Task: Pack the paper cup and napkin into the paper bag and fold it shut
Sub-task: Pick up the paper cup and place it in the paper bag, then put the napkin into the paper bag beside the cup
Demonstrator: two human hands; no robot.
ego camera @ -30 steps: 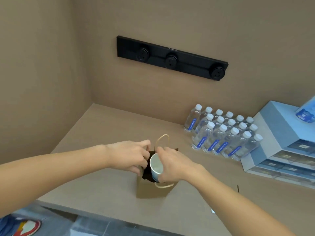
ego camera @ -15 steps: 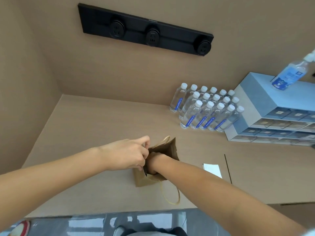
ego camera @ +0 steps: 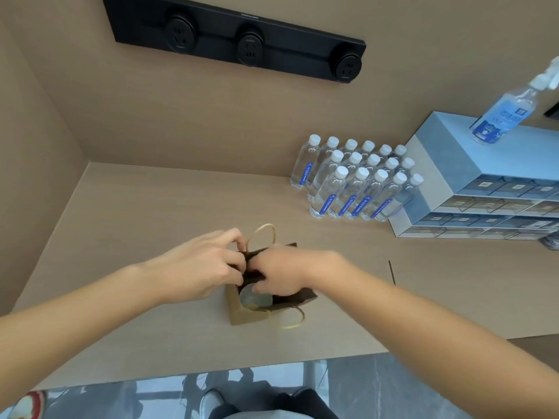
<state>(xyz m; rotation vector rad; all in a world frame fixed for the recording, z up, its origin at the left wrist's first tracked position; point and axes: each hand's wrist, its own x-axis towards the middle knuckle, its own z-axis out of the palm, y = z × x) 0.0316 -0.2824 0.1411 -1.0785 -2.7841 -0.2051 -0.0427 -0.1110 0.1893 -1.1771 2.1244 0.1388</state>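
Note:
The brown paper bag [ego camera: 242,316] stands open on the counter with one twine handle up at the back and the other lying in front. The paper cup [ego camera: 254,300] sits upright inside it, and only its pale mouth shows. My left hand [ego camera: 205,267] pinches the bag's left rim beside the rear handle. My right hand [ego camera: 290,273] lies over the bag's mouth, fingers curled down onto the cup's rim. The napkin is not visible.
Several small water bottles [ego camera: 357,182] stand in rows at the back right, beside a blue drawer box [ego camera: 447,164] with a spray bottle [ego camera: 502,113] on top. A black socket strip [ego camera: 242,40] runs along the wall. The counter's front edge [ego camera: 211,370] is close to me.
My right hand lowered the cup into the bag and has come back up to its mouth. The bag, tilted half a second ago, stands upright again. The view has shifted left.

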